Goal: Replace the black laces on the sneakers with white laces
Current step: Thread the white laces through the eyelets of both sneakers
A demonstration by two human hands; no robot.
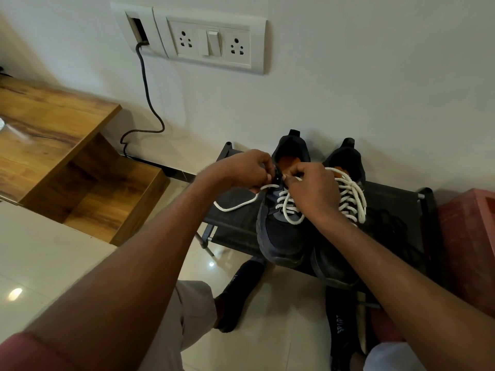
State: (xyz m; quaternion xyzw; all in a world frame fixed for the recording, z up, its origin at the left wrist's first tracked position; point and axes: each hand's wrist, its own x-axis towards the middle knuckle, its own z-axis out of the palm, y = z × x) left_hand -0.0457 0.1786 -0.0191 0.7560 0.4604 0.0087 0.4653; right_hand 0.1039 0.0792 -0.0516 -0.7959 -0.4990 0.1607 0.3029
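Observation:
Two dark sneakers stand side by side on a low black fabric rack (235, 231). The left sneaker (281, 236) is partly laced with a white lace (290, 207); one loose end (235, 206) trails left across the rack. The right sneaker (345, 162) carries a full white lace (351, 199). My left hand (243, 168) pinches the lace at the left sneaker's top eyelets. My right hand (313, 188) pinches the same lace from the right side. Black laces (393, 223) lie in a heap on the rack to the right.
A wooden stepped table (53, 135) stands at the left. A socket plate (211, 41) and a dark cable (147, 103) are on the wall behind. A red box (471, 236) sits right of the rack. My socked feet (241, 295) rest on the tiled floor.

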